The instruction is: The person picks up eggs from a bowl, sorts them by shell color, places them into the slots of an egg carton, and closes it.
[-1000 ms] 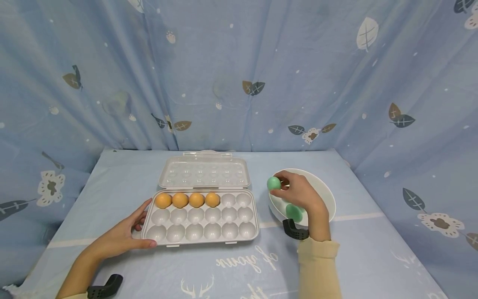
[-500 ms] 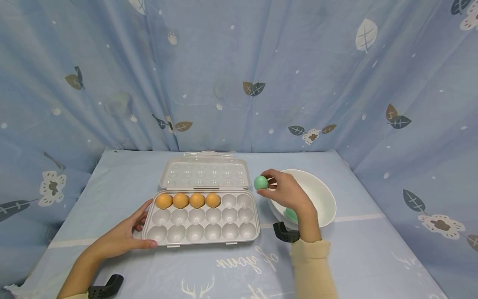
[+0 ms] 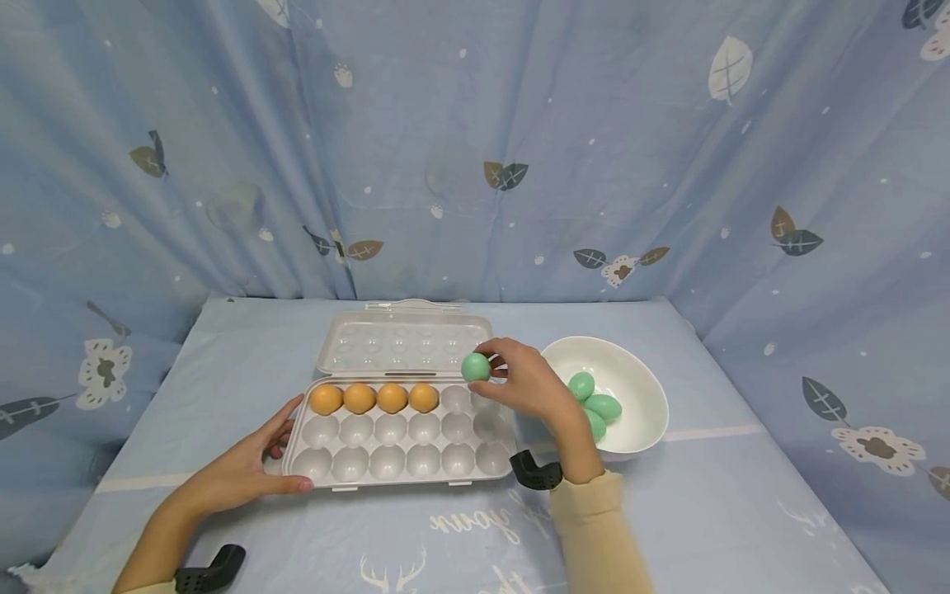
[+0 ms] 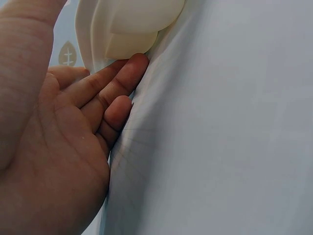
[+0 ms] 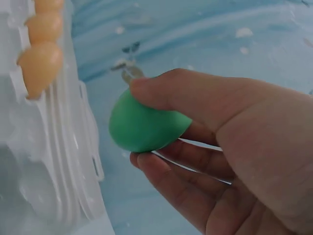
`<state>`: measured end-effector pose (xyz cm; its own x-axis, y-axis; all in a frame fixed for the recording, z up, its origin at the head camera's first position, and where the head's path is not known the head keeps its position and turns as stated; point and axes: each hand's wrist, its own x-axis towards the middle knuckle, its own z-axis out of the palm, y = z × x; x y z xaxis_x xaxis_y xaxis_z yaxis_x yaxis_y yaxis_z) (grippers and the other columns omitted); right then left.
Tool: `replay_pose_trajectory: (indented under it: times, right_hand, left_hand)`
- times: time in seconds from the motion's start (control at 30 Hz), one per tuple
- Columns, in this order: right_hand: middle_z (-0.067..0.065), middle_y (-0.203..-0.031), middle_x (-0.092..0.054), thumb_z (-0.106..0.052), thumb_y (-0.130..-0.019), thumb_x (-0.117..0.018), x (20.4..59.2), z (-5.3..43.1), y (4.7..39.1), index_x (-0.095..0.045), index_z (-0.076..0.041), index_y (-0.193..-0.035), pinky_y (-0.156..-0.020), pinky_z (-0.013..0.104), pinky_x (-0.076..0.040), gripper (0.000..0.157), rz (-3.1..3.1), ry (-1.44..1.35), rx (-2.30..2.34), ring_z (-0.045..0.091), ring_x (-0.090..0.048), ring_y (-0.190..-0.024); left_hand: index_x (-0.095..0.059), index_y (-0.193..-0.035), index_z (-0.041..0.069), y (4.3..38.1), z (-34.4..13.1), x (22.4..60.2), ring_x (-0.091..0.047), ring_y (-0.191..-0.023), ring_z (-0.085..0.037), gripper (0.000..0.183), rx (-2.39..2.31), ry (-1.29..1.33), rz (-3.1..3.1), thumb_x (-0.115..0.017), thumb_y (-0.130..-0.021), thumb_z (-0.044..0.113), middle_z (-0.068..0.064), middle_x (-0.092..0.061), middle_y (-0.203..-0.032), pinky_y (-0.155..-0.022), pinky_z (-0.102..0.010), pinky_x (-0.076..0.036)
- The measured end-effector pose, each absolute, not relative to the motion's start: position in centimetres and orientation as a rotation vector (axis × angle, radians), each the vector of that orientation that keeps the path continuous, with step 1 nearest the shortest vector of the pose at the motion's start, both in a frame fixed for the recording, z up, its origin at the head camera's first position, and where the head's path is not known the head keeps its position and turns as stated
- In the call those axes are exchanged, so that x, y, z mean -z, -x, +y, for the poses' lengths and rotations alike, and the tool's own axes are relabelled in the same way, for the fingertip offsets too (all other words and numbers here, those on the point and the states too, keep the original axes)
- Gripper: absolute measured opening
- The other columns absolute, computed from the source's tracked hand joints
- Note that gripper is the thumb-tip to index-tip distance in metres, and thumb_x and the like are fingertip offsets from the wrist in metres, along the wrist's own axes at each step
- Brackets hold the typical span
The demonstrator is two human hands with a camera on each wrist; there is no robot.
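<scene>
My right hand (image 3: 530,384) pinches a green toy egg (image 3: 476,368) between thumb and fingertips, above the back right part of a white egg tray (image 3: 389,429). In the right wrist view the egg (image 5: 142,125) is held apart from the tray. Several orange eggs (image 3: 391,398) sit in a line in the tray's back row, from its left end. My left hand (image 3: 230,476) touches the tray's left side, thumb at the front corner, fingers extended along the edge. The left wrist view shows those fingertips (image 4: 134,66) against the tray's underside.
A white bowl (image 3: 647,400) with several green eggs (image 3: 603,407) stands right of the tray. The tray's clear lid (image 3: 408,342) lies folded back behind it. A blue patterned cloth covers the table (image 3: 712,511), and a curtain (image 3: 460,124) hangs around it.
My right hand has carried the green egg left, from over the bowl to above the tray's back right, uncovering the eggs in the bowl. The left hand has stayed put.
</scene>
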<state>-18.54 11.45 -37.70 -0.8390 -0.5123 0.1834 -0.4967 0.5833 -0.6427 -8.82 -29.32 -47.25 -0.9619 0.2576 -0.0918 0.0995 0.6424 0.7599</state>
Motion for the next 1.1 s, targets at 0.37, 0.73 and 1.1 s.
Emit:
replay_pose_trajectory:
  times: [0.37, 0.73, 1.1]
  right_hand:
    - [0.000, -0.113, -0.068, -0.015, -0.089, -0.081, 38.9, 7.9, 18.3, -0.064, -0.008, -0.124, -0.092, 0.025, -0.055, 0.039, 2.650, 1.033, 1.203, 0.018, -0.068, -0.106]
    - [-0.001, -0.118, -0.068, -0.016, -0.089, -0.082, 39.1, 3.7, 17.4, -0.064, -0.010, -0.126, -0.093, 0.025, -0.054, 0.041, 2.599, 1.096, 1.233, 0.017, -0.067, -0.108]
    - [-0.001, -0.120, -0.069, -0.020, -0.091, -0.082, 41.6, -0.6, 15.9, -0.063, -0.011, -0.129, -0.088, 0.019, -0.054, 0.044, 2.594, 1.221, 1.234, 0.004, -0.068, -0.104]
  left_hand:
    - [-0.010, -0.167, 0.012, 9.0, -29.4, 47.2, -0.047, -0.100, -0.017, 0.119, -1.229, -0.284, 2.673, -0.089, -0.080, 0.036, -0.013, -0.059, -0.132, -0.082, -0.028, -0.042]
    - [-0.007, -0.167, 0.013, 8.9, -29.3, 46.9, -0.047, -0.103, -0.023, 0.121, -1.231, -0.243, 2.651, -0.089, -0.080, 0.038, -0.017, -0.057, -0.137, -0.082, -0.030, -0.042]
    - [-0.006, -0.167, 0.012, 8.9, -29.2, 47.1, -0.048, -0.103, -0.022, 0.122, -1.215, -0.252, 2.645, -0.088, -0.081, 0.038, -0.018, -0.057, -0.138, -0.085, -0.038, -0.044]
